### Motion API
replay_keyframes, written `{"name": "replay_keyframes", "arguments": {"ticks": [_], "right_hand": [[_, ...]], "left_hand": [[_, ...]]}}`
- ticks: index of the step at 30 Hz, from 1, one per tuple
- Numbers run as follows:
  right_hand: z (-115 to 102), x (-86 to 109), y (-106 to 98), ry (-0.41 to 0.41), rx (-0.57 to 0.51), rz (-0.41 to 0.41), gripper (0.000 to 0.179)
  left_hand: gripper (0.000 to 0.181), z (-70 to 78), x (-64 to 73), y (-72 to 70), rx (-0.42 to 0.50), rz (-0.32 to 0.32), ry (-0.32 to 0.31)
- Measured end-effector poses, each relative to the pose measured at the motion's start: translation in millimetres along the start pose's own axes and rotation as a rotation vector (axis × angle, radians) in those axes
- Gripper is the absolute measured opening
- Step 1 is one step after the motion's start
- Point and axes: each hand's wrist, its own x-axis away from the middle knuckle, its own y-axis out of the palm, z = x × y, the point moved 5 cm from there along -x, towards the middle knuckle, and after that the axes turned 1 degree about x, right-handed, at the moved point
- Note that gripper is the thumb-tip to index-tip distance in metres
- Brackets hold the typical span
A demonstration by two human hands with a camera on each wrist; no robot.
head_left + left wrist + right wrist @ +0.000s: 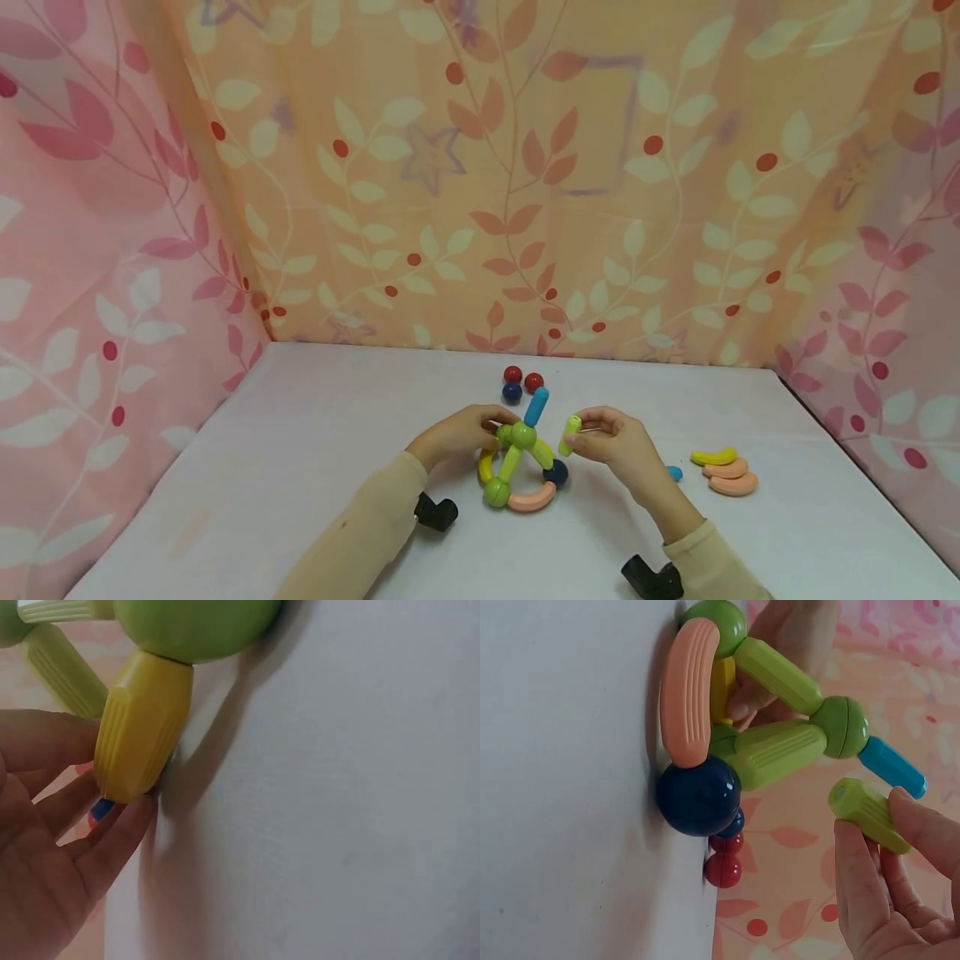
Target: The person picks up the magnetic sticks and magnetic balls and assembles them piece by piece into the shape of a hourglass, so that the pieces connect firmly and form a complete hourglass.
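Note:
A ball-and-rod toy frame of green balls [524, 435], a dark blue ball [699, 795], yellow-green rods [784, 754] and a salmon curved rod [532, 498] stands on the table. A blue rod [536, 407] slants up from its top ball. At the frame's back left, my left hand [472, 429] grips the yellow curved rod [142, 727] between its fingers; some fingertips are hidden. Just right of the frame, my right hand [611, 437] pinches a loose yellow-green rod [870, 816] between thumb and fingers. That rod is apart from the frame, one end facing it.
Behind the frame lie two red balls [534, 382] and a blue ball [512, 393]. Yellow [714, 457] and salmon [733, 484] curved rods lie at the right. A blue piece [675, 473] shows partly behind my right wrist. Patterned cloth [480, 208] encloses the white table [300, 400].

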Motion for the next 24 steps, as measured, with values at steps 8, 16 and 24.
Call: {"name": "replay_keyframes", "arguments": {"ticks": [8, 16, 24], "right_hand": [[1, 3.9, 3, 0.004, 0.022, -0.002, 0.045], [0, 5.3, 2, 0.0, -0.015, 0.028, 0.042], [-4, 7.8, 4, 0.011, -0.107, 0.068, 0.04]], "left_hand": [[0.031, -3.4, -4.6, -0.9, -0.001, 0.027, 0.016], [0.033, -13.7, 5.3, -3.0, 0.068, 0.116, -0.073], [0.033, -13.9, 17.4, -0.6, 0.106, 0.182, -0.115]]}}
